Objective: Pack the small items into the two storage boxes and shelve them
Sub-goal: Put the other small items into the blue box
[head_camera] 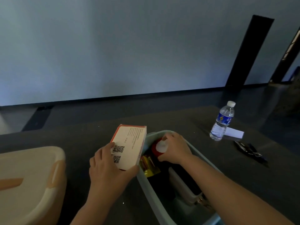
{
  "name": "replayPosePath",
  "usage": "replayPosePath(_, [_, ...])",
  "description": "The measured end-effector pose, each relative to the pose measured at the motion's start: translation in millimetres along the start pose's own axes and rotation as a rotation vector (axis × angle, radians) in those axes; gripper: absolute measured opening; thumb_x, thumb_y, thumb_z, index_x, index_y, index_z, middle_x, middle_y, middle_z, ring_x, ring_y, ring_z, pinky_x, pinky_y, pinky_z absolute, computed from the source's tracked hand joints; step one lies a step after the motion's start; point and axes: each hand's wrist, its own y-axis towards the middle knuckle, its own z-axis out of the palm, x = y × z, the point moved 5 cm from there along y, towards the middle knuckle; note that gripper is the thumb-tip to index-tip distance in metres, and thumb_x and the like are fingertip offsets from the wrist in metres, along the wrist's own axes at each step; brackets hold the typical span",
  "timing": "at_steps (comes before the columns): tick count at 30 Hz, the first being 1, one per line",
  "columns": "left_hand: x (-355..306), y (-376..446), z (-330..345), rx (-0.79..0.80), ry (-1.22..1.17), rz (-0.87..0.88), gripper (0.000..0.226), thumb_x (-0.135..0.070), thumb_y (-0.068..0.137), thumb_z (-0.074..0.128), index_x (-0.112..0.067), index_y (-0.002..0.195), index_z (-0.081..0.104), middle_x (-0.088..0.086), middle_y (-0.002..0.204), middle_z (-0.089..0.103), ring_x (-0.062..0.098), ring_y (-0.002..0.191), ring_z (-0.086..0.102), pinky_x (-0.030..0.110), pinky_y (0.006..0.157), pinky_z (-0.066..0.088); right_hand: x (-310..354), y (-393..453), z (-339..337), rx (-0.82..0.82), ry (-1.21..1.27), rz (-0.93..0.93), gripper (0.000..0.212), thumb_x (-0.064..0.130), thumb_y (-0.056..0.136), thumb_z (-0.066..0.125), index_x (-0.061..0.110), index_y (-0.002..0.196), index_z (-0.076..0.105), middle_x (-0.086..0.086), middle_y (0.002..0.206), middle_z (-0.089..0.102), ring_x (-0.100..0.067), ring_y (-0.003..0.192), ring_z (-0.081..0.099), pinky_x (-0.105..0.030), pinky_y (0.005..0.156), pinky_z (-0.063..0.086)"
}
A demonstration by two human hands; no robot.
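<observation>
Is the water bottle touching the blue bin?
Apart. The head view shows the water bottle standing well to the right of the blue bin, with bare dark table between them.

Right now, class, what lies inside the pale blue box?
Inside the box: a red bottle with a white top, gripped by the right hand, a yellow packet and dark items. Its lower part is too dark to tell.

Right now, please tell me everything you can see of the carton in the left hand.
The carton is a flat white cardboard box with orange edges, small printed text and two QR codes on its broad face. It looks closed. It is held tilted above the table, beside the grey bin. The left hand grips its near end, thumb on the face.
</observation>
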Motion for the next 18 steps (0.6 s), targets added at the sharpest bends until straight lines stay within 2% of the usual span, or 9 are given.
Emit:
replayPosePath(2, [-0.4, -1.9, 7.0, 0.024, -0.009, 0.008, 0.104, -0.058, 0.054, 0.077, -0.034, 0.139, 0.023, -0.006, 0.140, 0.028, 0.017, 0.126, 0.025, 0.043, 0.105, 0.031, -1.4, 5.7, 9.7, 0.026, -0.060, -0.028, 0.070, 0.051, 0.051, 0.079, 0.026, 0.111, 0.051, 0.001, 0.120, 0.050, -0.023, 0.114, 0.046, -0.038, 0.091, 0.045])
replayPosePath(6, [-3.3, -3.3, 18.7, 0.066, -0.016, 0.025, 0.106, -0.063, 0.051, 0.073, -0.035, 0.139, 0.022, -0.008, 0.140, 0.027, 0.014, 0.126, 0.024, 0.040, 0.104, 0.030, -8.5, 5.1, 23.7, 0.040, -0.136, -0.065, 0.073, 0.049, 0.061, 0.077, 0.022, 0.124, 0.053, 0.000, 0.128, 0.049, -0.023, 0.122, 0.042, -0.037, 0.097, 0.042])
replayPosePath(8, [-7.8, -2.6, 23.1, 0.074, -0.030, 0.042, 0.106, -0.063, 0.051, 0.072, -0.035, 0.139, 0.022, -0.009, 0.140, 0.027, 0.014, 0.126, 0.023, 0.040, 0.104, 0.030, -6.2, 1.4, 18.5, 0.046, -0.089, -0.076, 0.059, 0.046, 0.066, 0.074, 0.022, 0.118, 0.060, 0.002, 0.123, 0.053, -0.020, 0.119, 0.047, -0.037, 0.096, 0.044])
replayPosePath(11, [-16.2, -3.1, 28.4, 0.098, -0.057, 0.047, 0.107, -0.065, 0.048, 0.069, -0.036, 0.139, 0.021, -0.010, 0.139, 0.026, 0.014, 0.127, 0.022, 0.041, 0.105, 0.030, -1.5, -11.4, -8.4, -0.104, 0.227, -0.040, 0.011, 0.036, 0.081, 0.065, 0.026, 0.086, 0.065, 0.014, 0.094, 0.060, -0.008, 0.094, 0.059, -0.029, 0.078, 0.048])
replayPosePath(12, [-19.2, -3.7, 29.9, 0.106, -0.071, 0.045, 0.108, -0.065, 0.047, 0.069, -0.036, 0.139, 0.021, -0.011, 0.140, 0.025, 0.014, 0.128, 0.022, 0.042, 0.106, 0.030, -1.5, -19.8, -17.6, -0.157, 0.389, 0.002, 0.008, 0.036, 0.088, 0.060, 0.030, 0.085, 0.063, 0.017, 0.088, 0.060, -0.002, 0.088, 0.059, -0.023, 0.074, 0.046])
replayPosePath(13, [-21.6, -5.2, 30.8, 0.109, -0.083, 0.046, 0.108, -0.065, 0.047, 0.070, -0.036, 0.139, 0.020, -0.012, 0.140, 0.024, 0.014, 0.128, 0.021, 0.043, 0.107, 0.030, -1.7, -29.4, -23.5, -0.184, 0.572, 0.053, 0.013, 0.039, 0.092, 0.055, 0.031, 0.086, 0.063, 0.018, 0.087, 0.062, 0.000, 0.085, 0.059, -0.021, 0.073, 0.045])
replayPosePath(15, [-29.4, -10.1, 34.2, 0.103, -0.092, 0.064, 0.108, -0.065, 0.049, 0.070, -0.036, 0.139, 0.019, -0.013, 0.141, 0.023, 0.014, 0.129, 0.020, 0.043, 0.108, 0.030, 0.2, -48.3, -24.6, -0.125, 0.915, 0.137, 0.018, 0.048, 0.092, 0.053, 0.034, 0.095, 0.063, 0.014, 0.092, 0.068, -0.005, 0.088, 0.065, -0.024, 0.074, 0.050])
replayPosePath(17, [-41.0, -19.4, 40.8, 0.106, -0.091, 0.097, 0.108, -0.068, 0.049, 0.069, -0.037, 0.139, 0.017, -0.013, 0.141, 0.022, 0.013, 0.129, 0.020, 0.040, 0.107, 0.030, 4.4, -65.3, -20.3, -0.027, 1.094, 0.150, 0.018, 0.047, 0.087, 0.062, 0.039, 0.102, 0.057, 0.012, 0.096, 0.071, -0.007, 0.086, 0.070, -0.026, 0.068, 0.055])
replayPosePath(18, [-47.9, -25.6, 45.1, 0.112, -0.091, 0.120, 0.109, -0.071, 0.049, 0.068, -0.037, 0.138, 0.016, -0.013, 0.140, 0.021, 0.012, 0.128, 0.019, 0.038, 0.106, 0.029, 3.2, -71.8, -19.0, -0.021, 1.149, 0.155, 0.025, 0.041, 0.085, 0.067, 0.036, 0.106, 0.055, 0.012, 0.094, 0.073, -0.006, 0.084, 0.071, -0.026, 0.063, 0.057])
